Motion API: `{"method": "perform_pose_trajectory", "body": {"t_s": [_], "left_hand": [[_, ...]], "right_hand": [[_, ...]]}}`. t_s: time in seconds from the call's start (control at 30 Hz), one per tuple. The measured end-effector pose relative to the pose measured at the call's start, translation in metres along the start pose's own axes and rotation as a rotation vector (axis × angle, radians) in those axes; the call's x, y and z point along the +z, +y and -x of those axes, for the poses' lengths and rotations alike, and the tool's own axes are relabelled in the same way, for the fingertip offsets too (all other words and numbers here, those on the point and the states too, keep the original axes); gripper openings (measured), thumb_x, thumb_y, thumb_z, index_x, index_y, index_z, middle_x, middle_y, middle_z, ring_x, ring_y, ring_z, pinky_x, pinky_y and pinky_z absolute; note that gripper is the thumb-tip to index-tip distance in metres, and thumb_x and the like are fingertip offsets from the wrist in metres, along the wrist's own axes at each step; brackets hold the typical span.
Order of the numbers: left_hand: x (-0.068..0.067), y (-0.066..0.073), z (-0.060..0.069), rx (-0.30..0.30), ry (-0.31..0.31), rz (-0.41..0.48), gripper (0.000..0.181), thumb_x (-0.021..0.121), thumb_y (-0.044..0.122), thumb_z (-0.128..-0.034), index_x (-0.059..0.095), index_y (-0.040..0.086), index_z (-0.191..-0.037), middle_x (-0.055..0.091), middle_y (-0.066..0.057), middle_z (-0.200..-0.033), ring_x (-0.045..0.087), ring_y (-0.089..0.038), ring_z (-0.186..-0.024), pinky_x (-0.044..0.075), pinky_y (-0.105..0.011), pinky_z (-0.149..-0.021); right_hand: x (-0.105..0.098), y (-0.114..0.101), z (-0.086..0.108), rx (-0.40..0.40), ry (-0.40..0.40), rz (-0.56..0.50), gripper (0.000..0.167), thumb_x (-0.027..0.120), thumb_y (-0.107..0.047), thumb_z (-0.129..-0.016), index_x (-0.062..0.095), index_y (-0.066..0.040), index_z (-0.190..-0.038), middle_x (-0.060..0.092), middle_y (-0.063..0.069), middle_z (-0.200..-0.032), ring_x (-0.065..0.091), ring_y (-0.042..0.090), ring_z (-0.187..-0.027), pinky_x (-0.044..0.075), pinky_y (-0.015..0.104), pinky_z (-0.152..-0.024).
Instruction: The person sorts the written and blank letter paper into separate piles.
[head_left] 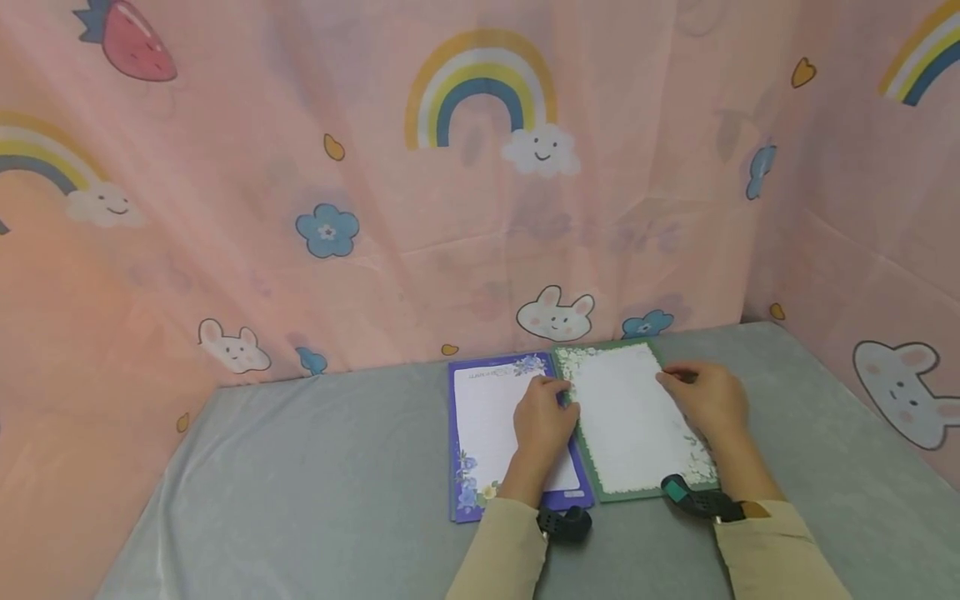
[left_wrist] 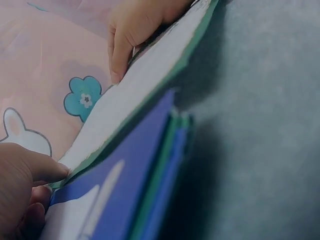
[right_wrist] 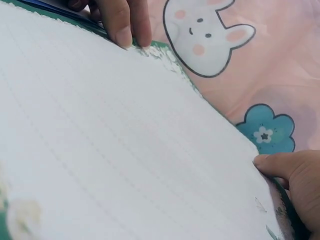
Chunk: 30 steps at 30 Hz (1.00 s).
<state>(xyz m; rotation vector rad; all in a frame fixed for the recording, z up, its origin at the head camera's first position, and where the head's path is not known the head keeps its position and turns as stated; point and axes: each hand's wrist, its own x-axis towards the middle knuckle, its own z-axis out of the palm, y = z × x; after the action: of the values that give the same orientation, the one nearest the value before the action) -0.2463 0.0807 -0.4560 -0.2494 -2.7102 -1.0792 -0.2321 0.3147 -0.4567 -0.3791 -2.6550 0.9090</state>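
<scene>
"What surrounds it?"

"Pink cloth [head_left: 390, 208], printed with rainbows and rabbits, behind a grey-covered tabletop [head_left: 322, 450]."

"And on that?"

"A green-bordered sheet [head_left: 626, 417] beside a purple-bordered sheet [head_left: 487, 425], toward the back. The right hand [head_left: 712, 404] pinches the green one's right edge; the left hand [head_left: 542, 421], fingers partly bent, touches its left edge. Whether it grips, I can't tell."

"Any writing?"

"Small lettering [head_left: 491, 375] heads the purple one, illegible."

Near the far edge of the worktop [head_left: 322, 467], the left grip [head_left: 546, 421] hides part of the purple sheet [head_left: 483, 437], whose heading [head_left: 491, 374] is too small to read. The right grip [head_left: 711, 404] covers part of the green-bordered sheet [head_left: 626, 417]. The left wrist view blurs the purple sheet's layers [left_wrist: 156, 180]. The worktop's near edge and both sleeves [head_left: 504, 546] run out of the head view.
</scene>
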Motion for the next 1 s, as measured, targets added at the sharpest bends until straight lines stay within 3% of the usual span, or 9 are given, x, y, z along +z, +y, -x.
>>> {"method": "perform_pose_trajectory", "body": {"t_s": [0.47,0.83,1.0], "left_hand": [[-0.0010,0.0000,0.0005,0.013,-0.008,-0.003,0.028,0.076,0.015,-0.0838,0.078,0.014,-0.111,0.070,-0.005,-0.116,0.069,-0.023,-0.105,0.055,-0.035,-0.088],[-0.0019,0.0009,0.0015,0.005,-0.028,-0.027,0.029,0.076,0.019,-0.0862,0.078,0.016,-0.115,0.069,-0.004,-0.116,0.069,-0.022,-0.105,0.055,-0.035,-0.087],[-0.0026,0.0016,0.0020,0.002,-0.048,0.000,0.032,0.075,0.017,-0.0845,0.077,0.015,-0.116,0.068,-0.005,-0.118,0.069,-0.023,-0.106,0.055,-0.035,-0.088]], "right_hand": [[-0.0009,-0.0023,0.0016,-0.054,0.019,0.022,0.034,0.068,-0.034,-0.095,0.076,-0.005,-0.111,0.076,0.020,-0.102,0.068,0.038,-0.089,0.047,0.039,-0.064],[-0.0031,-0.0071,-0.0002,-0.048,-0.043,0.094,0.039,0.068,-0.039,-0.094,0.074,-0.007,-0.116,0.071,0.023,-0.114,0.065,0.042,-0.100,0.047,0.040,-0.064],[-0.0096,-0.0098,-0.0011,-0.089,-0.089,0.103,0.040,0.068,-0.036,-0.094,0.073,-0.004,-0.117,0.069,0.026,-0.118,0.064,0.044,-0.103,0.051,0.048,-0.071]]}}
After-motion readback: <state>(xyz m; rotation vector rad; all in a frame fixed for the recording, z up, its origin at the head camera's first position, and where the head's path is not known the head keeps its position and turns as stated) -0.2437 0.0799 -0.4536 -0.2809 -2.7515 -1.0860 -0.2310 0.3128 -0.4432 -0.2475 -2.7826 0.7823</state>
